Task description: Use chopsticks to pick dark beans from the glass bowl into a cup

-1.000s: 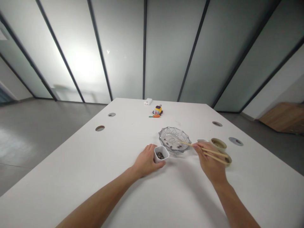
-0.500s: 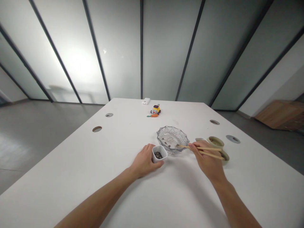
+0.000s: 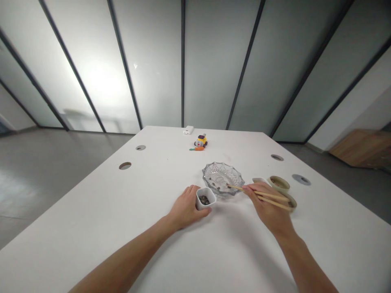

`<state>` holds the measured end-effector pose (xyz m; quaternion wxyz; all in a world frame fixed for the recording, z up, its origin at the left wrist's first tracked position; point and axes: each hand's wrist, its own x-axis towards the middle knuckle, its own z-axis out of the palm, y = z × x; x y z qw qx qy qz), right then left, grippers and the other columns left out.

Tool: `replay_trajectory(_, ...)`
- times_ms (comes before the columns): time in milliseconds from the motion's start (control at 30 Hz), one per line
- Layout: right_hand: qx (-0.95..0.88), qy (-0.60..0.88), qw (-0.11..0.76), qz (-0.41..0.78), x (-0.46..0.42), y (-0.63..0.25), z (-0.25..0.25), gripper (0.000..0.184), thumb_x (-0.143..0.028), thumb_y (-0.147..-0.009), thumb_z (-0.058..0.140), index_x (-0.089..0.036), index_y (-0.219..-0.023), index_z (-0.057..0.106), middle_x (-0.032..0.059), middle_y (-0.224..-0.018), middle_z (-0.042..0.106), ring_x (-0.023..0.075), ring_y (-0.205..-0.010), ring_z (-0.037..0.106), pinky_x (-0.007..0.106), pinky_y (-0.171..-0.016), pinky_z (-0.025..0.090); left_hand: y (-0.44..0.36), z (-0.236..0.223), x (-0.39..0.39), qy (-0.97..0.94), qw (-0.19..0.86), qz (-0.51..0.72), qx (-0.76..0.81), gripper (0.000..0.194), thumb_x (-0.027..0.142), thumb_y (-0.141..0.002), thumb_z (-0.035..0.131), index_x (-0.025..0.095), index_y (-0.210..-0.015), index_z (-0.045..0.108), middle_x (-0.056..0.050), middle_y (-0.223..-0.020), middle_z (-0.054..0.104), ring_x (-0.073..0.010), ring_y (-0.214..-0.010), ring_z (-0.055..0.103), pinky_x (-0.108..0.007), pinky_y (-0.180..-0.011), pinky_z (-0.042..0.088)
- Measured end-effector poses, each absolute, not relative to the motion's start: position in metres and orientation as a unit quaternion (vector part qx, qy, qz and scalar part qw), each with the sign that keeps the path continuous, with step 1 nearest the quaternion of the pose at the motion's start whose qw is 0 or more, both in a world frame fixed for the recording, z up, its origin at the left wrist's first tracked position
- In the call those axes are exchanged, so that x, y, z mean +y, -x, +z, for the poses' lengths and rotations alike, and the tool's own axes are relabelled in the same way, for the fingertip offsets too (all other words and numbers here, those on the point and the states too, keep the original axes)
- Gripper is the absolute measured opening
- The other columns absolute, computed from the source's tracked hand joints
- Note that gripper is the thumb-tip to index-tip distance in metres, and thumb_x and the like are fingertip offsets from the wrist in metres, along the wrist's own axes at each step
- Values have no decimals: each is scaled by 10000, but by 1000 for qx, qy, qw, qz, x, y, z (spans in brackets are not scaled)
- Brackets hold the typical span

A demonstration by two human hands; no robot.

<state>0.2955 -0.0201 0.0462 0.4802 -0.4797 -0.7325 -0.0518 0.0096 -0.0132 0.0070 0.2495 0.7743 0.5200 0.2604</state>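
My left hand is wrapped round a small white square cup, which stands on the table with small dark pieces at its bottom. My right hand holds a pair of wooden chopsticks. Their tips reach over the near right part of a clear scalloped glass bowl, close to a small dark piece. Several more dark pieces lie loose in that bowl. Whether the tips grip a piece I cannot tell. Two greenish cups and a white dish sit beside my right hand, partly hidden by it.
Farther back on the white table are a yellow and grey toy vehicle, an orange carrot-shaped thing and a white box-like object. Round holes and grommets pierce the tabletop near its sides.
My right hand has tilted slightly, and the rear ends of the chopsticks are a little lower. The left hand and its cup have stayed in place.
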Motion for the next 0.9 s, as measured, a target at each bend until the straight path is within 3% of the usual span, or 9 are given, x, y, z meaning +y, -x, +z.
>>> replay_trajectory(200, -659, 493, 567, -28, -31, -288, 60, 332, -483, -1064, 661, -258, -876, 817, 44, -858, 823, 234, -844, 778, 378, -796, 596, -9, 7, -13, -775, 248, 261, 520, 399, 452, -856, 790, 247, -1148, 611, -76, -1154, 693, -307, -1071, 667, -424, -930, 542)
replay_trajectory(367, -668, 472, 574, 30, -43, -275, 73, 380, -490, -1073, 643, -263, -822, 817, 26, -805, 808, 206, -743, 776, 348, -695, 580, -8, 9, -12, -775, 250, 251, 523, 393, 436, -853, 787, 239, -1145, 613, -78, -1167, 691, -305, -1091, 666, -419, -953, 538)
replay_trajectory(500, -649, 474, 595, 25, -46, -273, 74, 390, -489, -1085, 620, -246, -834, 792, 38, -817, 804, 226, -773, 784, 373, -729, 588, -7, 8, -11, -776, 247, 248, 524, 404, 445, -855, 796, 240, -1151, 613, -81, -1179, 691, -309, -1105, 666, -421, -961, 539)
replay_trajectory(700, -700, 483, 510, -127, -34, -280, 65, 370, -469, -1111, 582, -240, -873, 747, 39, -810, 784, 215, -776, 747, 352, -730, 553, -7, 3, -10, -782, 241, 253, 516, 420, 452, -854, 808, 244, -1162, 612, -79, -1172, 699, -305, -1092, 665, -428, -960, 541)
replay_trajectory(900, -739, 468, 458, -160, -24, -281, 57, 435, -474, -1142, 519, -247, -813, 692, 25, -740, 745, 204, -703, 703, 344, -693, 518, -8, 3, -10, -782, 239, 256, 515, 385, 451, -860, 803, 247, -1126, 613, -79, -1143, 696, -306, -1072, 672, -421, -920, 547)
